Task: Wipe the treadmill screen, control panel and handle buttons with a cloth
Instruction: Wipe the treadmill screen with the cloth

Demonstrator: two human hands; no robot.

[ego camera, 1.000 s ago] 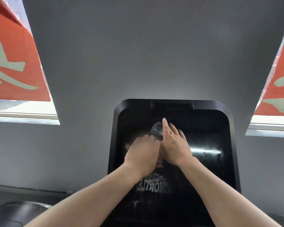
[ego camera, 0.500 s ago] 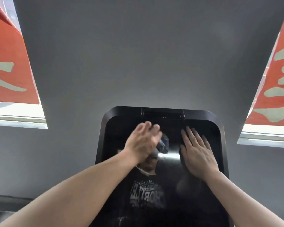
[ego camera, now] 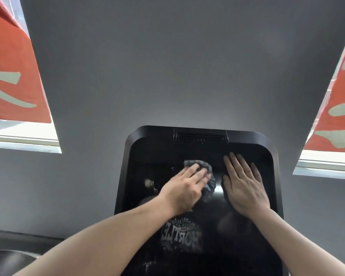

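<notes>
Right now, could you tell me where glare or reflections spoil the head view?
Head view: a bright glare streak sits on the screen between the left hand and right hand; mirrored shirt lettering shows lower down; the cloth looks blurred; the windows are overexposed.

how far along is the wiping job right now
In hand: the left hand presses the cloth on the upper screen, while the right hand lies flat beside it. Nothing looks finished; smudges show low on the glass. Left: the rest of the screen, then control panel and handle buttons, both out of view.
</notes>
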